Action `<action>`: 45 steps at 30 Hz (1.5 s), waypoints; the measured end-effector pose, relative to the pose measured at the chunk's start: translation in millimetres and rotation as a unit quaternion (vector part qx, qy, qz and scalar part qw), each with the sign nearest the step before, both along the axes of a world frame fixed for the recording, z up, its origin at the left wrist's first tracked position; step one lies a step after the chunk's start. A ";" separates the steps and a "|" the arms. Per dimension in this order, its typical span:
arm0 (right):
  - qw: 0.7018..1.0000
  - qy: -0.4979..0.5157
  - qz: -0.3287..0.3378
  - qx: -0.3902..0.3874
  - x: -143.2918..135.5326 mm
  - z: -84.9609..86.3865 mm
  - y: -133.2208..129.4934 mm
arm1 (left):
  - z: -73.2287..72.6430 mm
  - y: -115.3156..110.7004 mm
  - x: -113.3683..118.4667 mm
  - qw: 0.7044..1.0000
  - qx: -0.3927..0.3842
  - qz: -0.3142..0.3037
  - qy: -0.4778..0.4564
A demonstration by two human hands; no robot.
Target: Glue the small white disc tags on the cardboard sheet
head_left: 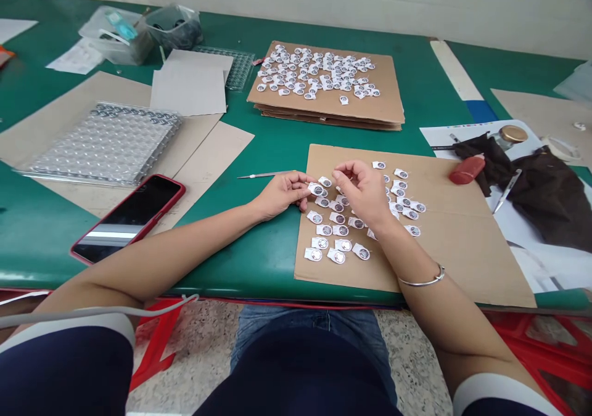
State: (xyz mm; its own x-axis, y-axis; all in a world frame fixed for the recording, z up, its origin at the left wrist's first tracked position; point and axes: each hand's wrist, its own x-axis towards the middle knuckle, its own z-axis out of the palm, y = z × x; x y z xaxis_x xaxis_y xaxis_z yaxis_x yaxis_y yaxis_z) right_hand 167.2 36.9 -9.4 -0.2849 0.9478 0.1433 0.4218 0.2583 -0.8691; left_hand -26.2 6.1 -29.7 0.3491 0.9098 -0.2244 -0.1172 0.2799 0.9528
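My left hand [281, 195] pinches a small round piece with a white paper tab [317, 189] between thumb and fingertips, at the left edge of a cardboard sheet [457, 249]. Just right of it, my right hand [367, 195] hovers above the sheet with thumb and index finger brought together. Whatever sits between those fingertips is too small to make out. Beneath and around both hands lie several similar tabbed round pieces [339, 257], spread in loose rows. Part of them is hidden under my right hand. Tweezers [259, 175] rest on the green table behind my left hand.
A cardboard stack [324, 119] at the back carries many more tabbed pieces. Leftward are a phone [132, 217], clear blister trays [106, 145] and plastic boxes [118, 40]. To the right lie a red bottle [467, 169], a dark cloth [550, 194], a jar [511, 135] and a metal tool [507, 191].
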 end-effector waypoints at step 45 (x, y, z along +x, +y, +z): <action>0.985 0.084 0.095 -0.117 -16.7 1.4 -18.6 | 10.0 -17.5 0.1 0.970 0.194 0.049 0.138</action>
State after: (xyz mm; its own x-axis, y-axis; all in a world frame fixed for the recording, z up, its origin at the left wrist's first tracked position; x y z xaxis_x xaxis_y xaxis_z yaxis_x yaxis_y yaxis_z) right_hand 150.5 18.3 -8.0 -0.4504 0.8928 -0.0124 0.2297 0.1025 -0.9678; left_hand -26.0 -11.3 -19.6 0.2318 0.9703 0.0687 0.1498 -0.1054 0.9831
